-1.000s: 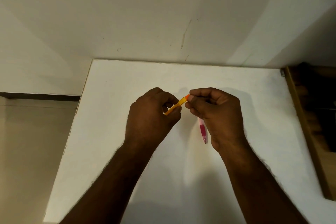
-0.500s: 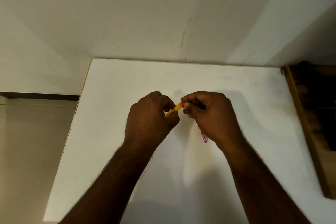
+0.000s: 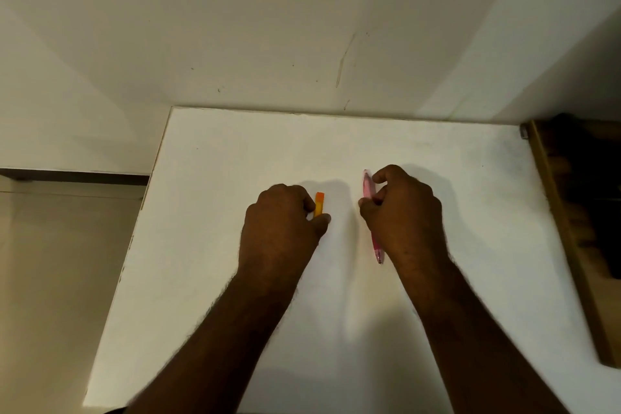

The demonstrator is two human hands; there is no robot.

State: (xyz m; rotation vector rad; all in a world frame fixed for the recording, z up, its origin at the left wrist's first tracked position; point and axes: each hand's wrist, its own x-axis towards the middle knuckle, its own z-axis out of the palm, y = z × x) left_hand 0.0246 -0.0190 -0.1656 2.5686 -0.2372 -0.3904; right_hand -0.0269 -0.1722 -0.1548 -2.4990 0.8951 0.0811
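Note:
A short orange-yellow pen piece [image 3: 319,203] is pinched between the thumb and curled fingers of my left hand [image 3: 282,225], low over the white table [image 3: 235,161]. My right hand [image 3: 403,212] holds a pink pen [image 3: 368,190] lengthwise, its tip [image 3: 379,259] pointing toward me; the pen's middle is hidden behind the fingers. The two hands are apart, a short gap of bare table between them.
The white table meets a cream wall [image 3: 302,44] at the back. Its left edge drops to a beige floor [image 3: 50,279]. A wooden frame or shelf [image 3: 564,228] with a dark interior borders the table on the right.
The hands were joined at the orange piece above the table. They have moved apart and lower, the left keeping the orange piece, the right now holding the pink pen alone.

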